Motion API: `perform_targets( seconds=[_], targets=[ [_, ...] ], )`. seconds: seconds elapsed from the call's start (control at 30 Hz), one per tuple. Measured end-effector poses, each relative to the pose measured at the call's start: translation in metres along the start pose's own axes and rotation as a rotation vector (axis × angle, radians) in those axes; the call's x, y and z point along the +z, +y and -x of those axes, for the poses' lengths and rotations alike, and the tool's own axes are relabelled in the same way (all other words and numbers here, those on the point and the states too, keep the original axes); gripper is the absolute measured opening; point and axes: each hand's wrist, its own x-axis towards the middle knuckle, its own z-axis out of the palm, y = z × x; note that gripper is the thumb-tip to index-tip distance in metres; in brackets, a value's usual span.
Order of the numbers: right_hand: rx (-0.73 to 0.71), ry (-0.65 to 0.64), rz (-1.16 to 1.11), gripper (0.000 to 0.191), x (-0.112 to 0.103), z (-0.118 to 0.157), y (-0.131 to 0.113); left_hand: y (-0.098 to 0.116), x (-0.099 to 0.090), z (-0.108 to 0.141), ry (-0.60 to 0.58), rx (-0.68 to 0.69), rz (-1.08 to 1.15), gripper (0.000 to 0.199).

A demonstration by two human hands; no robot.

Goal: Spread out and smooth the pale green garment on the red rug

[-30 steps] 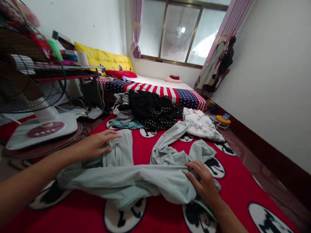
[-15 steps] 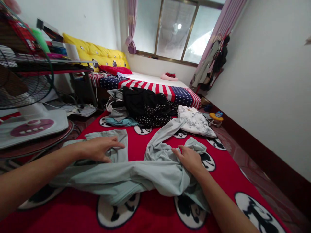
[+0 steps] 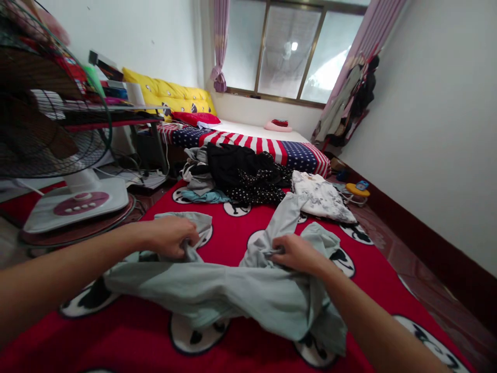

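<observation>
A pale grey-green garment, perhaps a long-sleeved top or trousers, lies crumpled across a red blanket with black-and-white cartoon circles. My left hand is closed on a pinched fold at the garment's left part. At its right part, my right hand grips another bunched fold between thumb and fingers. Between the two hands the cloth sags toward me. One long strip of it reaches away to a white patterned garment. The garment's full shape is hidden by its folds.
Dark clothes are heaped at the blanket's far end, beside a light blue cloth. To the left, an electric fan stands on a round stool near a cluttered desk. A bed lies beyond, and a small yellow stool at right.
Both hands have closed from spread fingers onto folds of the pale garment, gathering the cloth. The view has shifted slightly, so the room appears farther right.
</observation>
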Motion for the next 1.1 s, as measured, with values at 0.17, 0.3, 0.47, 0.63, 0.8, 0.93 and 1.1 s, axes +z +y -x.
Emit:
perform_targets(
  seconds=[0.17,0.3,0.47,0.63,0.8,0.93,1.1],
  targets=[
    [0.132,0.305,-0.454,0.025,-0.092,0.001,0.054,-0.033,-0.049,-0.002,0.501,-0.323,-0.011,0.021],
    [0.159,1.074,-0.755,0.042,-0.12,-0.022,0.084,-0.037,-0.065,-0.029,1.071,-0.518,0.008,0.042],
    [0.063,1.007,-0.597,0.052,-0.049,-0.013,0.072,-0.003,-0.008,-0.073,1.148,-0.224,0.078,0.04],
    [-0.104,0.612,-0.247,0.024,0.033,0.045,0.045,0.032,0.079,-0.09,0.735,0.1,0.11,0.035],
    [-0.024,0.448,-0.198,0.032,0.059,0.079,0.053,0.046,0.1,-0.087,0.58,0.051,0.146,0.046],
    [-0.029,0.479,-0.144,0.033,0.067,0.09,0.066,0.036,0.091,-0.074,0.501,0.054,0.146,0.048],
    [-0.175,0.503,-0.117,0.052,0.074,0.109,0.079,-0.013,0.091,-0.015,0.414,-0.065,0.158,0.049]
  ],
)
